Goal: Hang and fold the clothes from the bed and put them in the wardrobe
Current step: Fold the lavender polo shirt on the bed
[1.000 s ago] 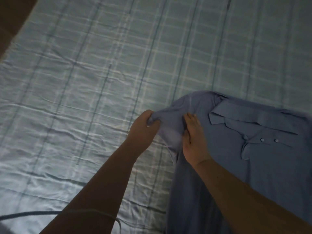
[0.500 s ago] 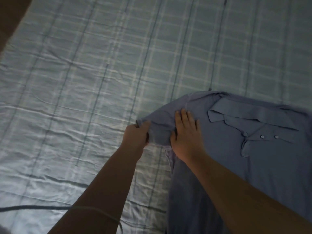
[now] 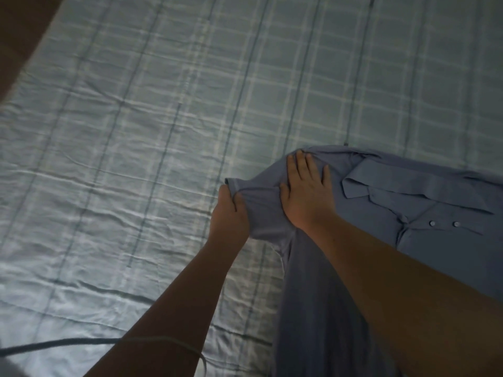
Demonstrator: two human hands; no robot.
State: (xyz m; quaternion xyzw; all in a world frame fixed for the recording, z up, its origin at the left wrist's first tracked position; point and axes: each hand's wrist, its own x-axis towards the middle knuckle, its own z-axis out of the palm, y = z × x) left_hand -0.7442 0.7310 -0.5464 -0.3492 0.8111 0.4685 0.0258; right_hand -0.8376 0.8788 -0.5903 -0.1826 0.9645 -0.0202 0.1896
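Sleeve (image 3: 261, 205) end of blue polo shirt (image 3: 462, 248) is pinched by left hand (image 3: 230, 213), fingers curled. Shoulder, at 2 o'clock from it, is pressed by right hand (image 3: 304, 191), fingers straight and flat.

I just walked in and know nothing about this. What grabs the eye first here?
A blue collared shirt lies on the right of a plaid bedsheet, collar and buttons facing up. The left hand pinches the end of its sleeve, and the right hand presses flat on the shoulder beside it. A thin cord crosses the bottom left.
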